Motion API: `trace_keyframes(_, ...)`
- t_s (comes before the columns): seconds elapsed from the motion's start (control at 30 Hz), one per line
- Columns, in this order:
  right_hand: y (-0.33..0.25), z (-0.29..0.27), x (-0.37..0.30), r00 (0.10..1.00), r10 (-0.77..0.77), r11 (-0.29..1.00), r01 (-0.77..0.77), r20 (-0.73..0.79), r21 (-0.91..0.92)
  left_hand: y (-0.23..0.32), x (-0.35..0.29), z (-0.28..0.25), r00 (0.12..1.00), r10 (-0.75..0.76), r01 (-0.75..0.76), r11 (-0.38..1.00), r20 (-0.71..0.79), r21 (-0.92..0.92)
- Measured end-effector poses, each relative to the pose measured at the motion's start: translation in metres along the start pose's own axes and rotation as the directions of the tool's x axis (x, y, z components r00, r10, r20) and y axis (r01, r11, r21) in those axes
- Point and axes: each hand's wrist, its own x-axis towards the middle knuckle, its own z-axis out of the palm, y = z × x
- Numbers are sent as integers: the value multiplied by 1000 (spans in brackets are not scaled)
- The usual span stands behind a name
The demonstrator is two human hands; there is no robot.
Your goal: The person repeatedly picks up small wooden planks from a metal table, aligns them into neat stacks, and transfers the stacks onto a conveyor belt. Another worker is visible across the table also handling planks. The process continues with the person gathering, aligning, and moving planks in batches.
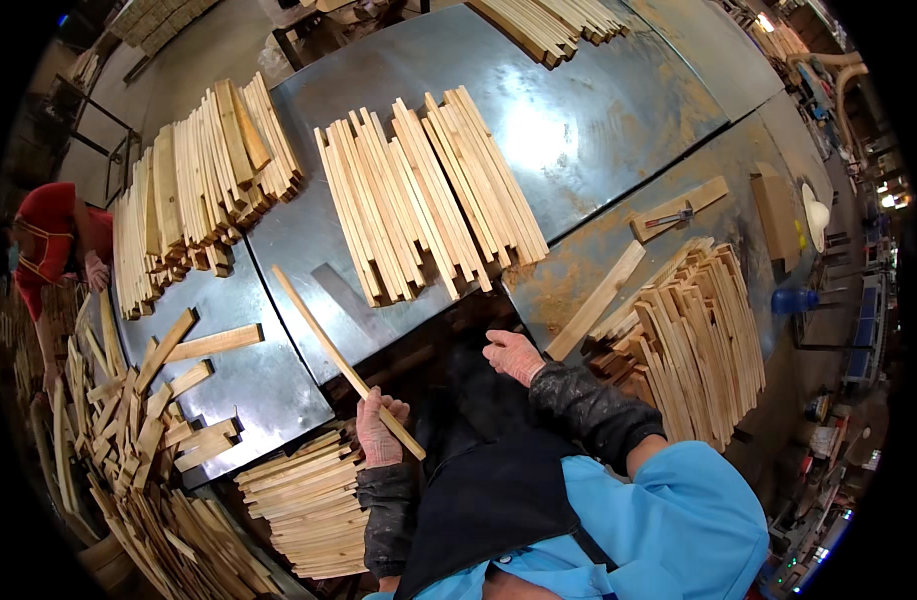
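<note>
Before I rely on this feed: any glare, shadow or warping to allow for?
In the head view, white glare washes out part of the metal table; the gap by the apron is in shadow; fisheye bending shows toward the rim; the left hand and its wooden stick look legible.

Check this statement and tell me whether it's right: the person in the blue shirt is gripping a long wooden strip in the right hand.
Wrong hand: the head view shows the long wooden strip gripped in the left hand; the right hand is apart from it.
</note>
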Motion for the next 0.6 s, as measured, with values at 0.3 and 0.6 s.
trace_keyframes(0.3,27,10,-19,997,10,1000,-9,74,-12,-5,-21,-20,1000,-19,18,996,6,82)
trace_keyframes(0.6,31,33,26,845,-534,709,470,34,-526,-20,-32,-40,997,-61,56,993,44,107)
